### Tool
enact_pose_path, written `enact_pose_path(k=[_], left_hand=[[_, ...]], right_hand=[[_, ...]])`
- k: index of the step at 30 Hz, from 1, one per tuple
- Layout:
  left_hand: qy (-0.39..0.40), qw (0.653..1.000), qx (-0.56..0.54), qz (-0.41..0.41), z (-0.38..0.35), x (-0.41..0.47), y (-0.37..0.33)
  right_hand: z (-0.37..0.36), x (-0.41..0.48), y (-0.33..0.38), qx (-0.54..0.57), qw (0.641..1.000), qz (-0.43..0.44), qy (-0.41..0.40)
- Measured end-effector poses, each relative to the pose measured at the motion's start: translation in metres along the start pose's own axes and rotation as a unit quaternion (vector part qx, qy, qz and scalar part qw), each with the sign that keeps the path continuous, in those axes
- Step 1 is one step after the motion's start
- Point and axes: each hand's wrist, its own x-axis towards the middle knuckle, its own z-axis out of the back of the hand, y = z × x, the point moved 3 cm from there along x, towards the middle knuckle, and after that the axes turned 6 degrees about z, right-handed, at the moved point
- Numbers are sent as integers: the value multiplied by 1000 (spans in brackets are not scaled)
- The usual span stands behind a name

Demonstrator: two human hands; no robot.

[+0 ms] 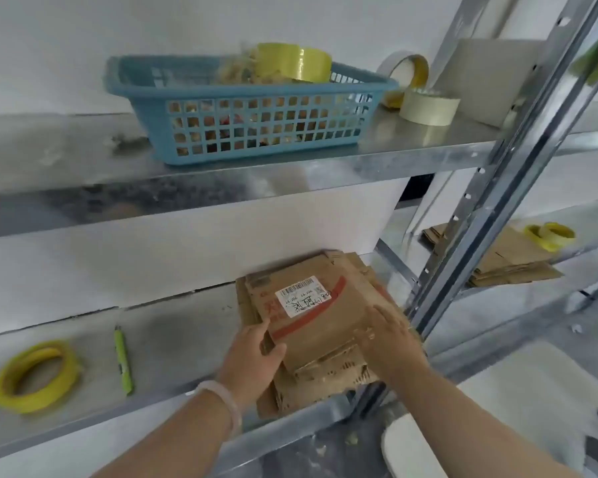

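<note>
Flattened cardboard box (311,312) with white shipping label (306,297) tops cardboard stack (311,384) on lower metal shelf (173,336). Left hand (251,357) grips box's near-left edge. Right hand (389,334) rests flat, fingers straight, on box's right side. Yellow tape roll (37,376), green pen (123,358) lie left, well apart.

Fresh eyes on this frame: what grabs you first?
The labelled carton atop the cardboard stack, low centre: the left hand grips its left edge, the right hand lies flat on it. Then the blue basket on the shelf above, a yellow tape roll poking out.
</note>
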Motion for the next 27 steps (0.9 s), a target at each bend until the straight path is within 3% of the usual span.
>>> enact_pose_path(k=[4,8,12,15,20,27], left_hand=[[35,981,-167,96,-15,30,1],[18,935,-309,176,-25,49,7],[-11,912,-347,219,-29,59,10],[-45,912,-360,192,-22,55,1],[-86,933,-331,111,15,31,-5],[-164,957,-237,24,78,-17,40]], right_hand=[[6,56,-25,128,990,-62,-3],[-8,82,-40,141,985,-75,70],[-10,92,-47,124,988,-81,54],[-7,96,-48,127,989,-72,38],[6,91,-30,239,970,-46,-11],[5,64,43,360,932,34,-7]])
